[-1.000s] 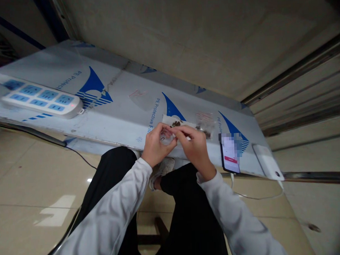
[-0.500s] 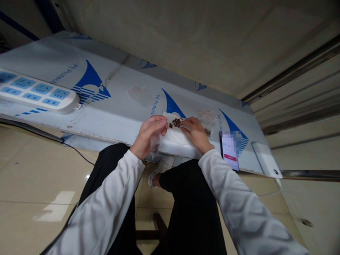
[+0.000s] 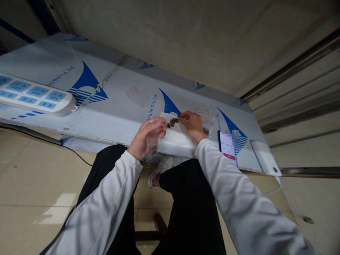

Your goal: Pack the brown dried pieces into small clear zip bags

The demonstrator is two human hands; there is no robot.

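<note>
Left fingers (image 3: 158,121) clamp a bag (image 3: 153,148); right fingers (image 3: 184,116) together at brown pieces (image 3: 172,122) (film (image 3: 116,114): "PE Protective").

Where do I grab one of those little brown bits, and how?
Pinch one of the brown bits by two opposite sides, probably coming straight down with thumb and fingertip. They're tiny and lie bunched together on the white sheet, and the left hand and right hand crowd the two ends, so above looks freest. Each bit's exact shape is too small to tell.
</note>
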